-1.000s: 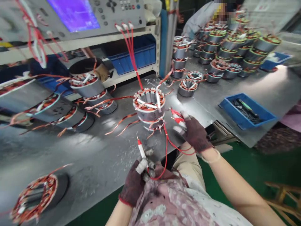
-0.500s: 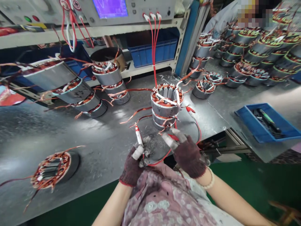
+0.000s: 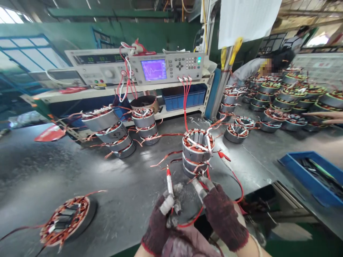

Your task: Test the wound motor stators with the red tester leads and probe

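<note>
Pinching at chest height over the bench [image 3: 120, 200], L hand [image 3: 159, 223] had a narrow grip round a red-and-white test clip [image 3: 169, 182], nose up, approx. upright, tip near a copper tail [image 3: 171, 153] off the stator stack [image 3: 197, 153]. Contact w/ that wire? Couldn't tell. Stack stood upright on the bench, just ahead of both hands. R hand [image 3: 223, 217] was in tight at the stack's base, grip narrow by a red piece [image 3: 204, 185], prob. another clip; whether it was held or only touched, couldn't tell, glove hid it. Red-tipped clip [image 3: 223, 156] sat R of the stack, its red lead [image 3: 238, 180] curving to the near side. Behind, red leads [image 3: 185, 101] ran up to the tester [image 3: 166, 67], wave on its purple screen.

Good technique, in my judgement: clip held by its body, not the wire; bite square on bare copper; other tails kept apart, so nothing bridged; slack left, since a tug could've tipped the stack. Light touch was best: copper prob. bent easily.
</note>
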Demonstrator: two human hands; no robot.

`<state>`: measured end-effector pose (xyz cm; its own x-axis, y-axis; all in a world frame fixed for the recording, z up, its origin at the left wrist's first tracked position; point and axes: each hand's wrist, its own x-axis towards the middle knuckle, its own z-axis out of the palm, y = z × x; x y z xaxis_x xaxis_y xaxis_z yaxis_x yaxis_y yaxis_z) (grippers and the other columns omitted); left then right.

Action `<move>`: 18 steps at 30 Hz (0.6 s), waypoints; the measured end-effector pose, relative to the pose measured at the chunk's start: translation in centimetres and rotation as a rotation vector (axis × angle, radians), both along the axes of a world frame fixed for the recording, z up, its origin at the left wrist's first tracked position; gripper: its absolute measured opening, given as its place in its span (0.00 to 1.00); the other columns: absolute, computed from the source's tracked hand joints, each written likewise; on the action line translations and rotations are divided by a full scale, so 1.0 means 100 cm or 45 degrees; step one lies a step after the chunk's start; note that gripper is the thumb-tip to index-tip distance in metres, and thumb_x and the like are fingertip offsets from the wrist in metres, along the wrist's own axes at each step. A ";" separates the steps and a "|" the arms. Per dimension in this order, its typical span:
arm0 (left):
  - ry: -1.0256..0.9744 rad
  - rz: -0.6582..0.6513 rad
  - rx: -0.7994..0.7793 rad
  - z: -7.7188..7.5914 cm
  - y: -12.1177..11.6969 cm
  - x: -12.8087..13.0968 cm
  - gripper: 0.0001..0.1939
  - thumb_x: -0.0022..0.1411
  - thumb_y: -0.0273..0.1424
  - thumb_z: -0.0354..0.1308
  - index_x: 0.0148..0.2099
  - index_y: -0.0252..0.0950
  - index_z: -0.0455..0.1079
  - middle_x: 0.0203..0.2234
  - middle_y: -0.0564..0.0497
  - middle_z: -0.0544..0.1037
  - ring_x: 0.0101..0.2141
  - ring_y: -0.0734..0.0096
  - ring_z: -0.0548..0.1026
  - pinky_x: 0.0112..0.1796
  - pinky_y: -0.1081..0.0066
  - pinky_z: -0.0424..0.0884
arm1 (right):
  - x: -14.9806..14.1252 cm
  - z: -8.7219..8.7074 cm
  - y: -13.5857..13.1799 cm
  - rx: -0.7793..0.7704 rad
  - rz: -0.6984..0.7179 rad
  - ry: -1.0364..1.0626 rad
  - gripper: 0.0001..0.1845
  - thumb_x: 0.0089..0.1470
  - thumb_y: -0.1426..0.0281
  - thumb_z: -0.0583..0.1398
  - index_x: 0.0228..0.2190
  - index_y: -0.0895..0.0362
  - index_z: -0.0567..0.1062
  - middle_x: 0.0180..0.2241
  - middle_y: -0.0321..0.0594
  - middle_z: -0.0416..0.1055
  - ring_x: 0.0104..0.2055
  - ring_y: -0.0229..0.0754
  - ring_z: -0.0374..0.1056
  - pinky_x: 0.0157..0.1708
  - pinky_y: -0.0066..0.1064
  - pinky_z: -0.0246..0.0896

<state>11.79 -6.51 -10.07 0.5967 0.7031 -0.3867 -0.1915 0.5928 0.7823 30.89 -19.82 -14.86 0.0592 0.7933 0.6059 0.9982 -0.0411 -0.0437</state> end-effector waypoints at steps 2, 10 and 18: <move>-0.001 0.002 0.018 -0.002 -0.001 -0.001 0.31 0.50 0.50 0.78 0.47 0.32 0.81 0.19 0.56 0.73 0.14 0.85 0.56 0.15 0.80 0.51 | -0.001 -0.001 0.002 0.079 -0.068 -0.068 0.39 0.52 0.82 0.58 0.64 0.49 0.73 0.40 0.46 0.82 0.47 0.61 0.78 0.46 0.54 0.74; 0.009 0.044 -0.030 -0.003 0.000 0.001 0.28 0.50 0.47 0.79 0.46 0.33 0.82 0.18 0.56 0.72 0.13 0.87 0.53 0.15 0.81 0.48 | -0.014 0.008 0.010 0.115 -0.166 -0.136 0.38 0.51 0.84 0.56 0.62 0.51 0.73 0.39 0.46 0.82 0.41 0.56 0.79 0.44 0.50 0.78; 0.087 -0.185 -0.191 -0.024 -0.017 -0.031 0.27 0.49 0.47 0.81 0.44 0.33 0.83 0.22 0.49 0.78 0.20 0.77 0.71 0.24 0.78 0.65 | 0.076 0.034 0.010 0.220 -0.427 0.230 0.35 0.68 0.66 0.58 0.72 0.50 0.60 0.64 0.54 0.71 0.62 0.58 0.73 0.50 0.46 0.79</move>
